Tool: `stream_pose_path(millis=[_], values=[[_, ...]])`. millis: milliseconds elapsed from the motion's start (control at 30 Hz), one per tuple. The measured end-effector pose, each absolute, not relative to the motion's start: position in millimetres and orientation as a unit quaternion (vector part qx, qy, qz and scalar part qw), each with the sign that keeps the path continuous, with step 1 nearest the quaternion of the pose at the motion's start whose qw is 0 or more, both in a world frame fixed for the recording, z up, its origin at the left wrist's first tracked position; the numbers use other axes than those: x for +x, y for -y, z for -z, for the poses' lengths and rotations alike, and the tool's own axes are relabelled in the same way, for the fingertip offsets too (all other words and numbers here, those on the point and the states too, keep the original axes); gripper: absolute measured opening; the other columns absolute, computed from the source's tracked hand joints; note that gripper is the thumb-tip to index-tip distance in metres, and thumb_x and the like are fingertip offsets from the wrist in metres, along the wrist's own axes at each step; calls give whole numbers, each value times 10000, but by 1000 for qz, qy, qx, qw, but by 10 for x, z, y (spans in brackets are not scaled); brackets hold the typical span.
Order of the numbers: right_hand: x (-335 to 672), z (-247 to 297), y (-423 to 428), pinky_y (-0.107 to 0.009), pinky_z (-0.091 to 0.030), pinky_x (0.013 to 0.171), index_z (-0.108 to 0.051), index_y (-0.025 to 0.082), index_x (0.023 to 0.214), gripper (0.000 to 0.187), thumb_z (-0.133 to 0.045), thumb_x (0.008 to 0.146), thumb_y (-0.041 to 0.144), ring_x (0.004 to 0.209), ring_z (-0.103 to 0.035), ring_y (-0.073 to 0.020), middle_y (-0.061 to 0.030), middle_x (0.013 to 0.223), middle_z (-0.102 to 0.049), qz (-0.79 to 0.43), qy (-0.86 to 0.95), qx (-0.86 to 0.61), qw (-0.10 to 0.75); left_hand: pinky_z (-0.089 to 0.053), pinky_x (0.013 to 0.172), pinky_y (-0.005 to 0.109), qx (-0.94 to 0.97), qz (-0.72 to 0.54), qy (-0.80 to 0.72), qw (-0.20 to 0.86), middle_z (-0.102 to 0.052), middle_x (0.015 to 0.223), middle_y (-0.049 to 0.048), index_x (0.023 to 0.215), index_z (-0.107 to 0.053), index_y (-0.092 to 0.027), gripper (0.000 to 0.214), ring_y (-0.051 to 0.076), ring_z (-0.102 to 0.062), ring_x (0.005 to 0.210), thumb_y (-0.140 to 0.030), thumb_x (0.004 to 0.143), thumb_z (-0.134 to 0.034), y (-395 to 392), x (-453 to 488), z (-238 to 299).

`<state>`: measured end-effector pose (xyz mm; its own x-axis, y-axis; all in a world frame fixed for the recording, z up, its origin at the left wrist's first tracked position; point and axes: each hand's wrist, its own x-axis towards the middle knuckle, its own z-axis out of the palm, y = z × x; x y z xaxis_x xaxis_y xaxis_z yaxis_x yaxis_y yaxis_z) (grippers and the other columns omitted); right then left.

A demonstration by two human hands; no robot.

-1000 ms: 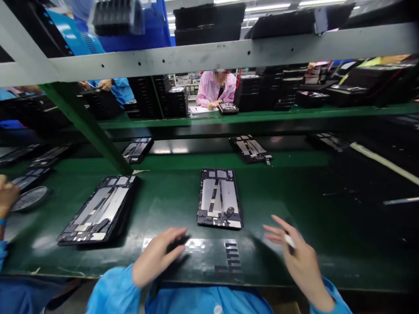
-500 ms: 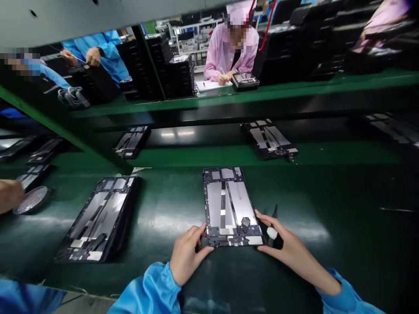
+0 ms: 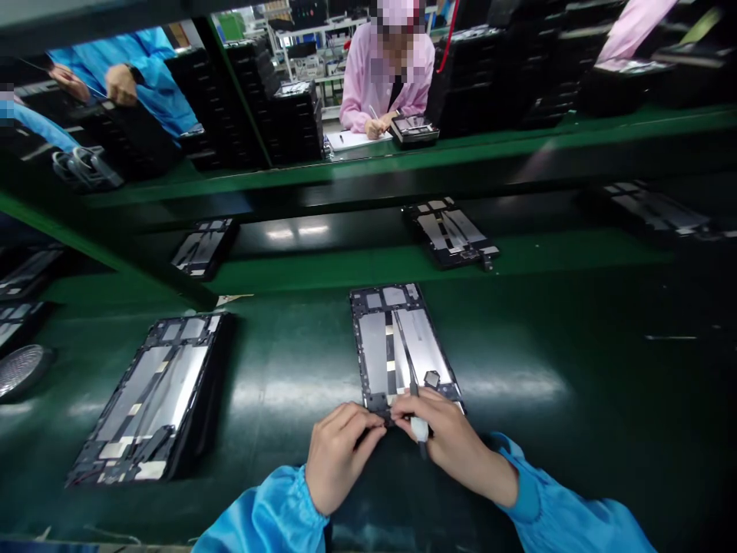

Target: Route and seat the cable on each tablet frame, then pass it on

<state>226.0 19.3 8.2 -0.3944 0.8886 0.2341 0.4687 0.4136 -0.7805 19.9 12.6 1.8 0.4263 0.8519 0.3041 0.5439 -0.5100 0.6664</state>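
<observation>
left hand [image 3: 342, 458]: fingers curled, tips pointing right | right hand [image 3: 454, 445]: fingers bent down in a pinch, tips pointing left | spacing: 2 hands nearly touching, low centre | left forearm [image 3: 265, 511], right forearm [image 3: 553, 511]: angled inward, blue-sleeved

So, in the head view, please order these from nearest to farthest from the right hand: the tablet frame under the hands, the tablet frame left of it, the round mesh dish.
1. Centre tablet frame: touching the right hand, straight ahead.
2. Left tablet frame: on the bench, left of the hands.
3. Round mesh dish: at the far left edge.
</observation>
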Motion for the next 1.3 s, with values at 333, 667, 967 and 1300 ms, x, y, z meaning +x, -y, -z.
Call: stream_pose_path(millis=[333, 667, 967, 1300], values=[[2201, -12, -138, -369, -503, 749, -592, 230, 1121, 382, -508, 849, -24, 837, -617, -236, -41, 862, -679, -302, 771, -444, 343, -421, 578, 255, 872, -217, -438, 33, -607, 812, 20, 959, -648, -199, 246, 151, -578, 676, -231, 1019, -411, -28, 204, -70], [2197, 5, -141, -363, -513, 731, -593, 231, 1140, 427, -502, 821, -38, 836, -609, -233, -48, 886, -672, -296, 777, -437, 343, -503, 724, 270, 914, -201, -352, -13, -654, 1150, 53, 1274, -584, -221, 312, 154, -590, 864, -166, 1014, -419, -48, -77, 3], [2198, -34, -154, -364, -505, 749, -589, 236, 1135, 403, -517, 832, -21, 853, -619, -236, -39, 887, -683, -323, 763, -452, 331, -519, 731, 300, 928, -177, -328, -17, -651, 1150, 58, 1307, -560, -215, 353, 167, -594, 861, -127, 1009, -393, -95, -81, 19], [2217, -52, -173, -370, -503, 740, -583, 231, 1136, 349, -538, 861, 20, 834, -641, -238, -33, 871, -715, -335, 756, -455, 332, -500, 702, 276, 914, -212, -343, 34, -646, 1140, 51, 1258, -588, -234, 305, 157, -579, 842, -152, 1001, -446, -120, -92, 58]])
